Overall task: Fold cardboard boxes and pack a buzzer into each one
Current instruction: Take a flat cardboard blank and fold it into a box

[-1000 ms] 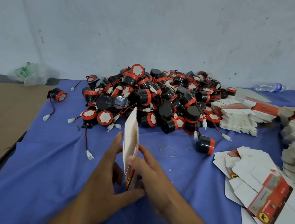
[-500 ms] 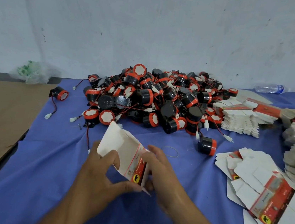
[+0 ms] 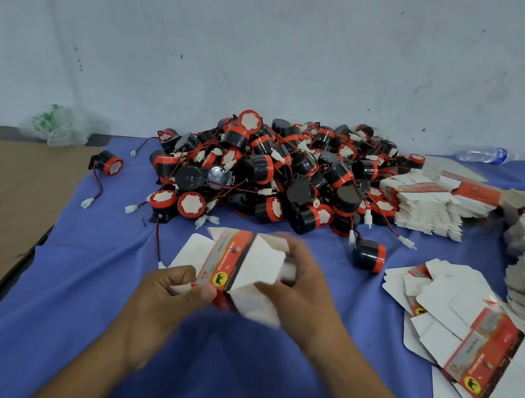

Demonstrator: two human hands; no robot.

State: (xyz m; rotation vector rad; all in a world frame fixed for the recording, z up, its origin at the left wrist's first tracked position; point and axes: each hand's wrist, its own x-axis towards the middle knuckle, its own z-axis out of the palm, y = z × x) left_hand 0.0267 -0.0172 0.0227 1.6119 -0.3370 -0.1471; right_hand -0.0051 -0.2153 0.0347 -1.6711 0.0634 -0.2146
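Head view: half-folded cardboard box [image 3: 239, 268] held above the blue cloth [image 3: 76, 301], between both hands, printed red-and-grey panel up, white flaps splayed at both ends. Left hand [image 3: 163, 299] at the near-left corner, thumb and fingers pinched on a white flap and the red edge. Right hand [image 3: 301, 289] closed over the right end, fingers curled on a flap, thumb against the white side panel. Right fingers and the flap under them blurred; exact fold there hard to make out. Small print on the panel unreadable, apart from a yellow round logo.

Just beyond the box, heap of buzzers [image 3: 277, 174]: black cylinders with orange rims, white hexagonal stickers, thin red-black wires ending in white plugs. Single buzzer [image 3: 369, 255] lying apart to the right, another [image 3: 108, 163] at the far left edge of the cloth. Loose flat box blanks [image 3: 467, 349] fanned at right, partly cut off by the frame; neat stacks of blanks [image 3: 428, 209] behind them. Crumpled plastic bag [image 3: 58, 126] and clear water bottle [image 3: 484, 154] against the scuffed white wall [image 3: 274, 41].
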